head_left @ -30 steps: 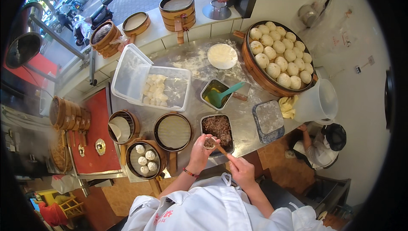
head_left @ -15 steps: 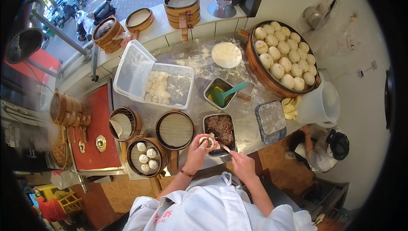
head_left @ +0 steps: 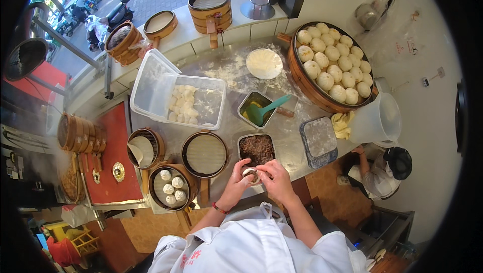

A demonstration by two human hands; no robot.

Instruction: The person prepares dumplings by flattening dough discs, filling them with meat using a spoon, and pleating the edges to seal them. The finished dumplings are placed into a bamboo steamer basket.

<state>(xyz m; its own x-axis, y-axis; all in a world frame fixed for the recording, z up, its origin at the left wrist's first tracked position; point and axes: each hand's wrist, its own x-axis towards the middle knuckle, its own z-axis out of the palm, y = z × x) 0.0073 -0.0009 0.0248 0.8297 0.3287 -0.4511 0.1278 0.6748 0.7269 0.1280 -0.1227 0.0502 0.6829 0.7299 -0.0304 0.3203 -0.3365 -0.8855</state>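
Note:
Cupped in my left hand (head_left: 234,186) is a small round of dough (head_left: 248,172) with dark filling inside, its pale rim curled up. The fingers of my right hand (head_left: 277,181) are closed at the dough's right edge, partly hiding it. Just beyond both hands stands a metal tray (head_left: 274,141) of brown minced filling (head_left: 256,148). To the left, a small bamboo steamer (head_left: 157,200) holds several little pleated buns (head_left: 170,188). An unfilled steamer (head_left: 205,153) with a pale liner is beside it.
Behind the filling are an oil tin (head_left: 243,103) with a green brush (head_left: 261,114), a floury bowl (head_left: 264,64) and a clear box (head_left: 221,103) of dough pieces. A large steamer (head_left: 308,86) of buns stands far right, near a grey scale (head_left: 320,141). Another person (head_left: 380,172) is at right.
My right hand held a filling spreader over the tray's edge; the tool is no longer visible in it. That hand has moved left to the dough, and my fingers now meet there.

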